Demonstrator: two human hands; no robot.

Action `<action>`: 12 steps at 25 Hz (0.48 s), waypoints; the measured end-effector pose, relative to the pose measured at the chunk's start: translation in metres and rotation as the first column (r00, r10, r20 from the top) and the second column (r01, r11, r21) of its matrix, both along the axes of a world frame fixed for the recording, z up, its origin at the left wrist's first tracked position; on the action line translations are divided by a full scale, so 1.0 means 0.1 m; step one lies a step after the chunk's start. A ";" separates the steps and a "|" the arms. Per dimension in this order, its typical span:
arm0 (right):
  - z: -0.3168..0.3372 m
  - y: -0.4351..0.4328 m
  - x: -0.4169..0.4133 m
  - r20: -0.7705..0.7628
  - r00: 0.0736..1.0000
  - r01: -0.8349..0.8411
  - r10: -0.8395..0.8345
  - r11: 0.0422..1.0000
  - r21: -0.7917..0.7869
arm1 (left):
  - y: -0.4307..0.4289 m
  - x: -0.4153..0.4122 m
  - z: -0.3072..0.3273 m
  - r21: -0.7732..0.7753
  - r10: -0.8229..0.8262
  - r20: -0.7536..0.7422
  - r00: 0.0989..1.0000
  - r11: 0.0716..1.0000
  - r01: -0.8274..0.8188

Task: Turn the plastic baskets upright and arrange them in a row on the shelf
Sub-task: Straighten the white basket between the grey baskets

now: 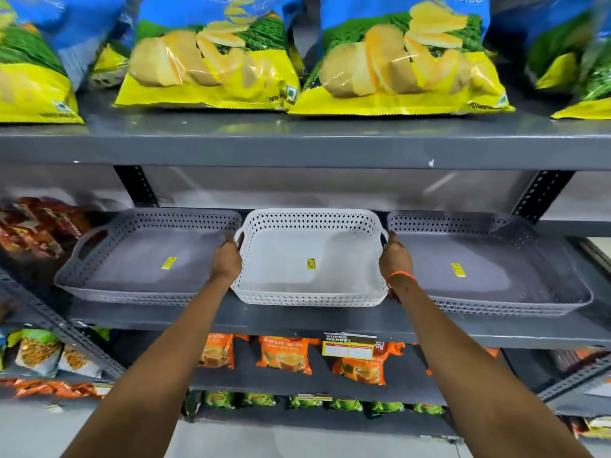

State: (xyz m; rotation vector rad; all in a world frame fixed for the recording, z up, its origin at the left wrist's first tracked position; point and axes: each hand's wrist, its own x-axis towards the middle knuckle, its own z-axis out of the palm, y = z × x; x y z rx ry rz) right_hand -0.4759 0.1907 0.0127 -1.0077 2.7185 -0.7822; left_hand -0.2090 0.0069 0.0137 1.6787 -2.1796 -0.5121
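Three perforated plastic baskets stand upright side by side on the middle grey shelf. The white basket is in the centre, with a yellow sticker on its floor. My left hand grips its left handle and my right hand, with an orange band at the wrist, grips its right handle. A grey basket sits to the left and another grey basket to the right, each with a yellow sticker inside. The three nearly touch at their rims.
Blue and yellow chip bags fill the shelf above. Red snack packs lie left of the baskets. Orange packets and a price tag occupy the shelf below. Slotted black uprights stand behind.
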 end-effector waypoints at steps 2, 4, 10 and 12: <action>0.00 -0.10 -0.09 -0.014 1.000 -0.009 0.009 1.000 0.003 | -0.05 -0.09 0.02 0.014 -0.006 0.011 1.000 1.000 0.006; 0.01 -0.20 -0.18 0.007 1.000 -0.005 0.005 1.000 -0.019 | -0.11 -0.16 0.04 0.000 -0.008 -0.004 1.000 1.000 0.008; 0.02 -0.44 -0.35 0.081 0.997 0.012 -0.011 1.000 -0.016 | -0.30 -0.32 0.05 0.000 -0.008 0.018 1.000 1.000 0.008; 0.04 -0.47 -0.36 0.092 0.996 0.020 -0.019 1.000 -0.010 | -0.32 -0.35 0.07 0.002 -0.010 0.030 0.999 1.000 0.010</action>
